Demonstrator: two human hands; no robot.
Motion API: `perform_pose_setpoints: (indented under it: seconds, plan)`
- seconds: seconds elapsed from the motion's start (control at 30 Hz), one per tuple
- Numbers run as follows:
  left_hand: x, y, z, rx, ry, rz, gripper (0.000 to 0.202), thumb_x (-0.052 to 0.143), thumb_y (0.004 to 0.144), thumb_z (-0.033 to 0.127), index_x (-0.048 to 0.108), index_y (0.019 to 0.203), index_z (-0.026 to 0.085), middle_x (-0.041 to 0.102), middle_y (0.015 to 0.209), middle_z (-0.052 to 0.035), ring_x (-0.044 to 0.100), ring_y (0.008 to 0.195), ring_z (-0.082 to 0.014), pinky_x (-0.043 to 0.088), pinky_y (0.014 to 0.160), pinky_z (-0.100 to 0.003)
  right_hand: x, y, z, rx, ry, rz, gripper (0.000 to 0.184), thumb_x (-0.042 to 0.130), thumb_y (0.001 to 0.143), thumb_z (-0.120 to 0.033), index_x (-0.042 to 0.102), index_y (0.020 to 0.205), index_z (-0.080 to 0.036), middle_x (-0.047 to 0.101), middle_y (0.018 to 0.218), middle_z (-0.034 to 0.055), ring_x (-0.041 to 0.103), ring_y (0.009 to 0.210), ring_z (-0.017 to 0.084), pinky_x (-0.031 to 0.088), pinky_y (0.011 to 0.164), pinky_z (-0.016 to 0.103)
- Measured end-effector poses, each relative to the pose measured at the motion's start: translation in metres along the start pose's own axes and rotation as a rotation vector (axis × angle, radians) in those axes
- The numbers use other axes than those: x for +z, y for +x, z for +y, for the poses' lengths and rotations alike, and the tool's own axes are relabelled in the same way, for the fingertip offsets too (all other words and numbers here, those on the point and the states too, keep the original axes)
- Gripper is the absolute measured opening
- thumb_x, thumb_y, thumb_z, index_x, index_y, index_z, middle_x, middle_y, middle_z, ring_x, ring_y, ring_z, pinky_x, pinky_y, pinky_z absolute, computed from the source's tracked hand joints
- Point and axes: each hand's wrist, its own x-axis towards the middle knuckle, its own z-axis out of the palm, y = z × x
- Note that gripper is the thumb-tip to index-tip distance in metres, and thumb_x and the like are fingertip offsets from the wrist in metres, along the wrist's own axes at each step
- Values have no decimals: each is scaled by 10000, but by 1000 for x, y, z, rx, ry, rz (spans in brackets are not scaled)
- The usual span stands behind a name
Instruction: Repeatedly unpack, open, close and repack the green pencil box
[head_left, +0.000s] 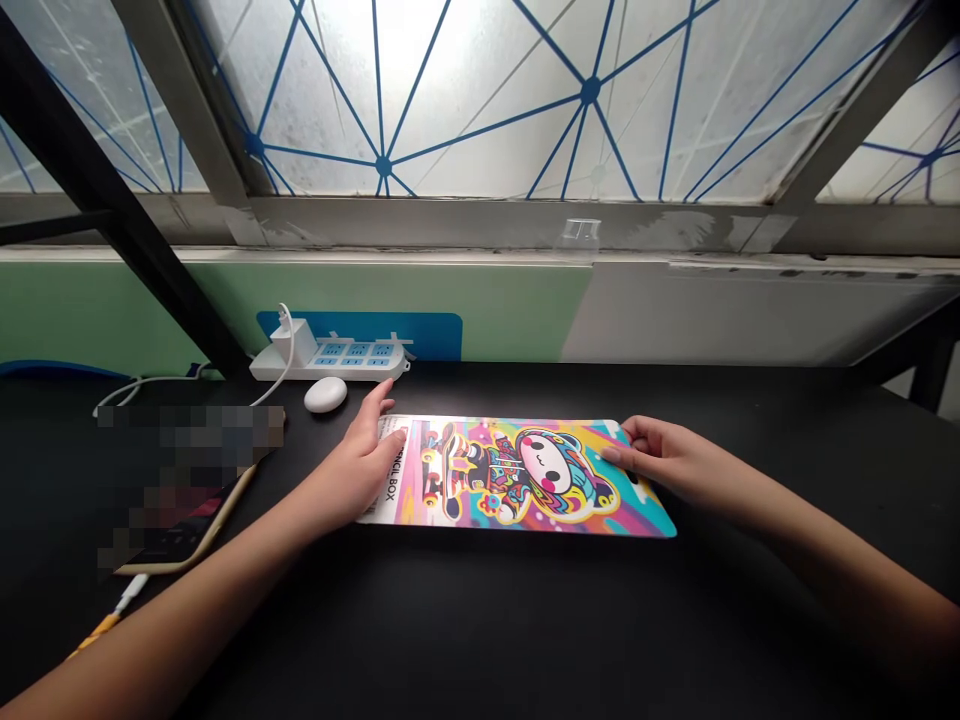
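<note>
A flat, brightly printed pencil box [480, 475] sat between the person's two hands over the middle of the black tabletop [480, 640], its long side running left to right; from where I stood, I couldn't tell whether it rested on the surface or was held just above it. Its face showed a hooded cartoon figure lying sideways with a skateboard, and the lettering ran along the white band at the left end. The left hand [367, 455] was clamped on that end, thumb over the print and fingers toward the far edge. The right hand [651, 447] pinched the other end near its far corner — thumb on top, the other fingers curled at the edge. Just beyond the left hand lay a smooth white oval object [325, 395], and behind it a white power strip [349, 362] with a charger [295, 343] plugged in, near the wall [517, 290]. Farther left was a tan-edged device [217, 530], its upper part blurred out — a cable [133, 592] met its near end. Above everything stretched a window [480, 80] patterned with blue lines and dots.
</note>
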Motion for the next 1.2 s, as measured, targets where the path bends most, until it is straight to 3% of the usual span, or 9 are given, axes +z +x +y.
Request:
perform_pose_setpoints:
  seconds: [0.13, 0.23, 0.4, 0.53, 0.63, 0.83, 0.97, 1.07, 1.2]
  plan:
    - [-1, -5, 4, 49, 193, 82, 681, 426, 996, 420, 205, 1629, 299, 458, 1513, -160, 427, 1425, -355, 287, 1165, -617, 0, -5, -13, 6, 159, -70, 485, 853, 725, -579, 536, 772, -216, 663, 742, -2, 548, 636, 123, 380, 525, 236]
    - [-5, -9, 11, 48, 318, 58, 658, 408, 1004, 435, 229, 1629, 334, 575, 1383, -135, 502, 1346, -366, 304, 1129, -627, -4, -6, -16, 2, 205, -55, 511, 902, 666, -548, 525, 723, -208, 599, 666, -30, 471, 577, 91, 328, 485, 216]
    - [-14, -12, 18, 20, 358, 7, 604, 350, 1022, 447, 266, 1603, 306, 670, 983, -49, 666, 875, -277, 477, 851, -420, -14, 0, -9, 43, 234, -80, 486, 856, 714, -602, 608, 799, -193, 642, 718, 5, 500, 579, 94, 356, 476, 207]
    - [-17, -12, 18, 21, 285, -23, 575, 354, 1028, 447, 268, 1568, 272, 588, 761, 18, 607, 651, -228, 419, 609, -310, -15, 3, -8, 89, 280, -101, 498, 881, 670, -607, 631, 812, -200, 698, 752, 27, 582, 588, 125, 416, 480, 225]
    - [-15, -12, 17, 26, 214, -21, 556, 370, 1023, 437, 278, 1549, 280, 575, 741, 31, 591, 627, -216, 399, 565, -289, -13, 3, -10, 108, 300, -107, 529, 882, 658, -621, 645, 873, -200, 740, 830, 54, 622, 614, 138, 433, 495, 226]
    - [-13, -4, 12, -20, 12, 25, 604, 438, 990, 486, 289, 1518, 234, 635, 794, 6, 610, 659, -217, 446, 574, -286, -12, 4, -8, 70, 170, -41, 588, 832, 653, -713, 540, 712, -206, 555, 582, -32, 429, 478, 82, 330, 442, 227]
    - [-21, -2, 13, -10, 150, -36, 537, 426, 990, 505, 436, 1462, 248, 700, 930, -50, 670, 806, -262, 491, 686, -337, -8, 5, -4, 94, -11, 26, 639, 694, 713, -822, 463, 658, -229, 458, 528, -51, 371, 466, 92, 264, 439, 248]
    - [-25, -5, 19, 2, 211, -91, 485, 415, 991, 502, 536, 1385, 247, 721, 1060, -82, 686, 922, -291, 507, 748, -356, -6, 6, 3, 81, -121, 59, 637, 631, 754, -840, 460, 684, -231, 486, 592, -41, 404, 519, 109, 276, 465, 253]
    - [-23, -8, 23, -49, 69, -93, 530, 456, 977, 507, 457, 1435, 240, 725, 952, -56, 691, 778, -257, 506, 625, -313, -9, 5, 8, 36, -243, 69, 626, 591, 781, -845, 511, 713, -227, 529, 643, -25, 430, 557, 126, 314, 484, 264]
